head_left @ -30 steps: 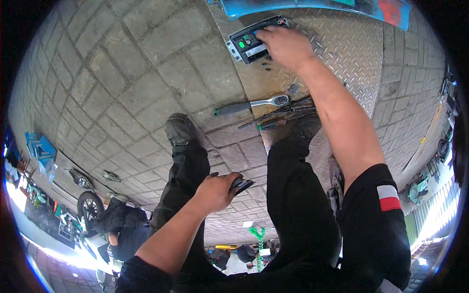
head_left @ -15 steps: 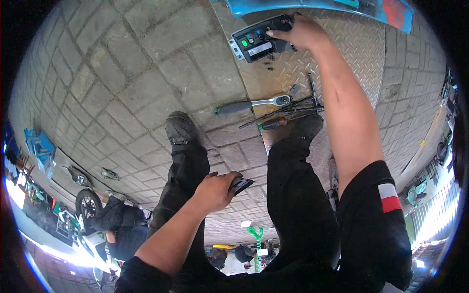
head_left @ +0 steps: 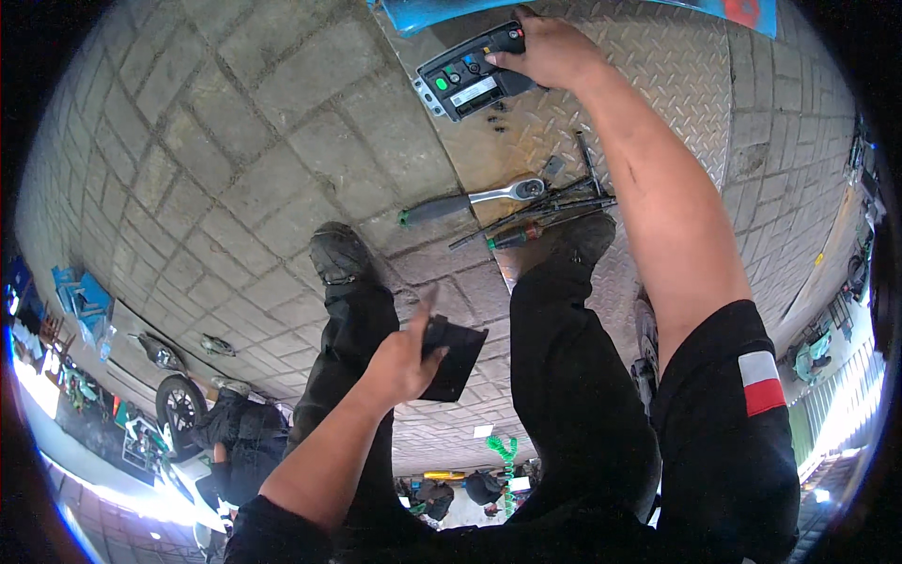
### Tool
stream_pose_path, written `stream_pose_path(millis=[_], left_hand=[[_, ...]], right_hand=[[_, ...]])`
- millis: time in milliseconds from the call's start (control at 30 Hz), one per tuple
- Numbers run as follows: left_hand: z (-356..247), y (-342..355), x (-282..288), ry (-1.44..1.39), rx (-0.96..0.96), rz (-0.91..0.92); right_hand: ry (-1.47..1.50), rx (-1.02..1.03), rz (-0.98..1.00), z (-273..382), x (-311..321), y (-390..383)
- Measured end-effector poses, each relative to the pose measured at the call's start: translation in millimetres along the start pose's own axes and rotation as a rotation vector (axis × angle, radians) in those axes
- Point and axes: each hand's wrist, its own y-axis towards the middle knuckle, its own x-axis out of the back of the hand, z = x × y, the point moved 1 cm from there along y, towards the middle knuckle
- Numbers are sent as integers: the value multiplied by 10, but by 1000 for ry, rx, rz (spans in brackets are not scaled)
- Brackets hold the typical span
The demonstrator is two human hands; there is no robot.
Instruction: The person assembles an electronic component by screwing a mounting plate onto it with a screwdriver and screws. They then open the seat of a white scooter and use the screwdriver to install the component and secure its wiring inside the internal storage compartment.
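My left hand (head_left: 399, 362) holds a flat black panel (head_left: 456, 367) between my legs, index finger extended. My right hand (head_left: 550, 52) has its fingers wrapped round the right end of a black electronic module (head_left: 467, 90) with a green tab, small colored parts and a metal bracket, on a tread-plate sheet (head_left: 648, 103). Small dark pieces (head_left: 497, 119) lie below the module. A ratchet (head_left: 504, 194), a green-handled screwdriver (head_left: 512, 237), dark rods (head_left: 583, 160) and a small grey piece (head_left: 554, 165) lie near my boots.
A blue panel (head_left: 564, 7) lies along the top edge, above the module. Paving (head_left: 235, 113) surrounds the plate. A motorcycle wheel (head_left: 180, 409) and a dark-clothed person (head_left: 246, 437) are at lower left, blue pieces (head_left: 80, 291) at far left, a green coiled hose (head_left: 507, 461) behind me.
My left hand has tilted the black panel up, showing its flat face, and raised its index finger. My right hand has shifted its grip to the module's right end, higher up.
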Motion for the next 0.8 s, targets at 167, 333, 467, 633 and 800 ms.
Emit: stream_pose_path(millis=[167,333,467,633,800], left_hand=[[93,103,34,-42,-115,-213],[194,204,111,-1,-60,-220],[121,657,508,159,-114,-499],[-494,1309,1078,315,-202,-720],[-1123,1382,729,425,-405,-592]], right_hand=[[41,154,-275,-142,-257,108],[32,69,-251,-112,-252,-149],[89,44,-279,-284,-296,-415],[325,81,-391,-554,-397,-778],[629,162,-616,-668,-1014,-928]])
